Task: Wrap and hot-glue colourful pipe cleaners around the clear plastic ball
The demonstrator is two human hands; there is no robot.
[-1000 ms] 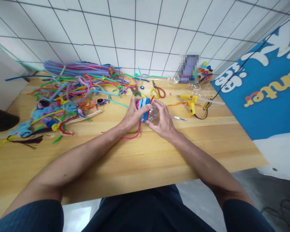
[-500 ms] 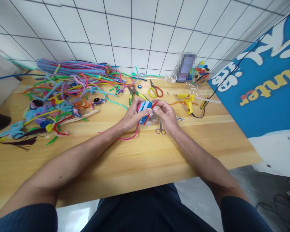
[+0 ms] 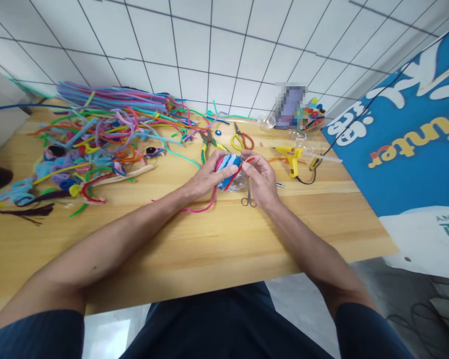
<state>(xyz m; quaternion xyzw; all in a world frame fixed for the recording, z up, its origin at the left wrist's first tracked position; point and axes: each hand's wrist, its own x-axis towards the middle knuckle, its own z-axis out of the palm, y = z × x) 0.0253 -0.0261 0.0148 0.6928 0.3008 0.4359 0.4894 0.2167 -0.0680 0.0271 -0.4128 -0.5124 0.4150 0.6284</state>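
My left hand (image 3: pixel 209 175) is closed round a clear plastic ball (image 3: pixel 240 183) partly wrapped in pink, white and blue pipe cleaners. A red pipe cleaner (image 3: pixel 232 178) slants across the ball's right side, and its upper end is pinched between the thumb and fingers of my right hand (image 3: pixel 261 175). From the ball's lower left a pink pipe cleaner (image 3: pixel 209 205) trails onto the table. Small metal scissors (image 3: pixel 249 201) lie just below my right hand, their blades partly hidden.
Pliers (image 3: pixel 207 142) and red-and-yellow scissors (image 3: pixel 243 139) lie beyond my hands. To the right is a yellow glue gun (image 3: pixel 292 158) with its cord. A heap of loose pipe cleaners (image 3: pixel 86 134) covers the table's left. Clear plastic balls (image 3: pixel 265 121) and a pixelated phone-like thing (image 3: pixel 290 107) stand near the wall.
The view has shifted slightly. My right hand has drawn the red pipe cleaner's end a little away from the ball, while my left hand keeps its hold.
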